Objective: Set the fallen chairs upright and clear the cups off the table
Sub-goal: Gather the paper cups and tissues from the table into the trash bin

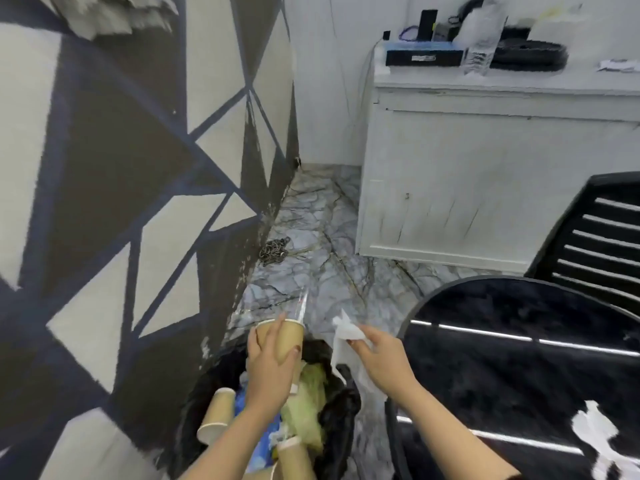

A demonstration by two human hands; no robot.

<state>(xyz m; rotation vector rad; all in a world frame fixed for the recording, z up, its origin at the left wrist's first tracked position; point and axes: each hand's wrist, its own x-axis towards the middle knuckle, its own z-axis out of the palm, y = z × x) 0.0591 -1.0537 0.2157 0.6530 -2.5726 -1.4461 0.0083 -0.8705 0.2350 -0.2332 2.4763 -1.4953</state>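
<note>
My left hand [268, 368] grips a tan paper cup [281, 337], held tilted above a bin lined with a black bag [337, 410]. A clear plastic item [301, 306] sticks up behind the cup; I cannot tell what holds it. My right hand [381, 355] pinches a crumpled white tissue [346, 332] over the bin's right side. Inside the bin lie two more tan cups [216, 419] [294, 459] among green and blue waste. The round black table [519, 341] is at the right, and a black slatted chair [595, 237] stands upright behind it.
A wall painted with dark and beige triangles runs along the left. A white cabinet [485, 168] at the back holds a plastic bottle [481, 43] and black electronics. A chain [273, 251] lies on the marble floor by the wall. A white paper scrap [595, 431] rests on the table.
</note>
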